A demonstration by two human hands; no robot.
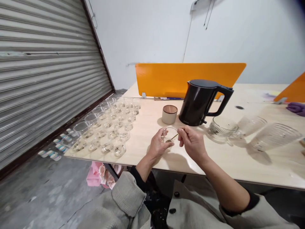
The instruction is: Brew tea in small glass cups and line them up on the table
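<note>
My left hand (159, 143) is closed round a small clear glass cup (171, 131) near the table's front edge. Between the fingers of my right hand (192, 141) is the handle of a small spoon (174, 136), its bowl end down inside the cup. What lies in the cup is too small to make out. Just behind it stands a cream-coloured jar (169, 115) with a brown rim and inside. A black electric kettle (199, 101) with its lid down is beside the jar, its handle to the right.
Many small glass cups (119, 149) with dark bits in them crowd the table's left end. At right are a ribbed glass cup (222, 127) and stacked ribbed glasses (274, 136). Behind rises an orange divider (164, 79). Small white bottles (54, 154) are on the floor.
</note>
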